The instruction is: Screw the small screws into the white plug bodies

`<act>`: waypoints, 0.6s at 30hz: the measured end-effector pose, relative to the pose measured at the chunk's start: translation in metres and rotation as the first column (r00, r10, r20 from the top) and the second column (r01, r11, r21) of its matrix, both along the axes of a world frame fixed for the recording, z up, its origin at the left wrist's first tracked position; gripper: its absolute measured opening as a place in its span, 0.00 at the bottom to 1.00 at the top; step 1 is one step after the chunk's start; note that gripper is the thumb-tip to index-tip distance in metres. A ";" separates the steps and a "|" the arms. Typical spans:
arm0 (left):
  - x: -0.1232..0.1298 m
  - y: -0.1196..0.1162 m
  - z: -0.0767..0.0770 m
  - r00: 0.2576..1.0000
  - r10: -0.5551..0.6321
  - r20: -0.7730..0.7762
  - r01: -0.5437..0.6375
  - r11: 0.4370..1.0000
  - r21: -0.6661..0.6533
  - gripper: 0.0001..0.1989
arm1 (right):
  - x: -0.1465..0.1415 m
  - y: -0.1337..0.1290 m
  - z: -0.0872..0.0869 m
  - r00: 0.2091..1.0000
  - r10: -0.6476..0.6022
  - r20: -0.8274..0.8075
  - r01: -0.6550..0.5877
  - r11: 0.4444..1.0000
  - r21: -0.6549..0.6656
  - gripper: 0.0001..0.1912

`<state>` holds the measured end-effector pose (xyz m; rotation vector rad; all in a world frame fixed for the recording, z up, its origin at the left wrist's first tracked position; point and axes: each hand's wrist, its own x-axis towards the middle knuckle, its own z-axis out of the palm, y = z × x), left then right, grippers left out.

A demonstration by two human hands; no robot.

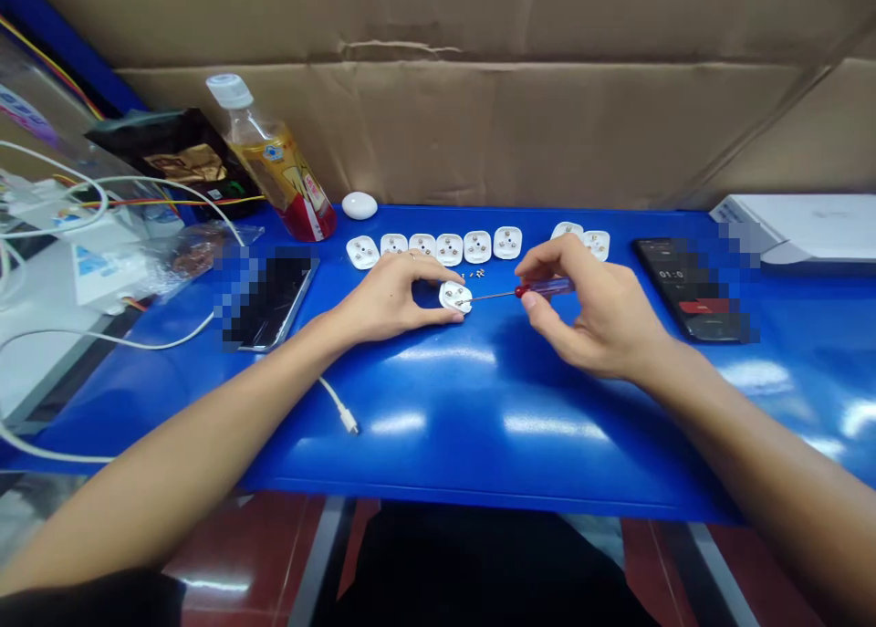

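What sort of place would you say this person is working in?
Probably an electrical assembly bench: a row of white plug bases, a red-handled screwdriver, and tiny loose screws.

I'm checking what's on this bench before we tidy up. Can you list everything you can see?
blue table: 1, blue, under everything listed here
cardboard sheets: several, brown, behind the table
plastic bottle: 1, clear with white cap, back left
black pouch: 1, black and gold, left of the bottle
oval object: 1, white, right of the bottle
plug bodies: 8, white, row at back
tiny screws: few, silver, before the row
left phone: 1, black, left
right phone: 1, black, right
white box: 1, white, back right
white cable: 1, white, left
held plug body: 1, white, under left-hand fingers
screwdriver: 1, red handle, tip at the held plug body
left hand: 1, on the held plug body
right hand: 1, gripping the screwdriver
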<state>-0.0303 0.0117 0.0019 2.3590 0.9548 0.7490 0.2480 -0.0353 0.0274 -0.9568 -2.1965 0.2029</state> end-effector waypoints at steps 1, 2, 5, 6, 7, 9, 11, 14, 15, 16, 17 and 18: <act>0.000 0.000 0.000 1.000 0.000 0.000 0.000 1.000 0.002 0.20 | -0.001 0.000 0.000 1.000 -0.010 -0.001 0.010 1.000 0.002 0.07; 0.000 0.000 0.000 1.000 0.002 -0.001 -0.002 1.000 0.007 0.20 | -0.001 0.000 -0.001 0.999 -0.038 0.000 0.038 0.999 0.006 0.06; 0.000 -0.001 0.001 1.000 0.009 -0.018 -0.008 1.000 0.026 0.20 | -0.001 0.001 -0.002 0.996 -0.092 0.002 0.092 0.996 0.000 0.05; 0.000 -0.001 0.001 1.000 0.010 -0.025 -0.009 0.999 0.031 0.20 | -0.001 0.001 -0.003 0.997 -0.079 -0.008 0.079 0.997 -0.006 0.06; 0.000 -0.001 0.001 0.999 0.009 -0.031 -0.008 0.999 0.033 0.21 | -0.001 0.001 -0.003 0.998 -0.059 -0.017 0.059 0.998 -0.014 0.08; -0.001 -0.001 0.001 0.999 0.004 -0.036 -0.002 0.999 0.033 0.21 | -0.001 0.001 -0.003 0.999 -0.042 -0.025 0.042 0.999 -0.008 0.08; 0.000 -0.002 0.002 0.999 -0.002 -0.035 0.003 0.999 0.032 0.20 | -0.001 0.000 -0.003 0.997 -0.072 -0.013 0.072 0.997 0.030 0.05; 0.001 -0.004 0.003 1.000 -0.016 -0.025 0.016 1.000 0.024 0.19 | -0.001 -0.001 -0.002 0.999 -0.053 -0.012 0.053 0.998 0.032 0.08; 0.001 -0.004 0.003 0.999 -0.023 -0.022 0.024 1.000 0.020 0.19 | 0.000 -0.002 -0.001 0.999 -0.037 -0.024 0.038 0.999 0.017 0.10; 0.002 -0.005 0.003 0.999 -0.032 -0.018 0.032 0.999 0.016 0.19 | 0.000 -0.002 -0.001 0.999 -0.036 -0.034 0.036 0.999 0.009 0.12; 0.003 -0.005 0.003 0.999 -0.039 -0.016 0.039 0.999 0.014 0.18 | 0.000 -0.002 -0.002 0.998 -0.050 -0.039 0.051 0.999 0.013 0.11; 0.003 -0.006 0.003 0.999 -0.043 -0.018 0.044 0.999 0.012 0.18 | 0.000 -0.001 -0.002 0.996 -0.077 -0.036 0.078 0.997 0.027 0.10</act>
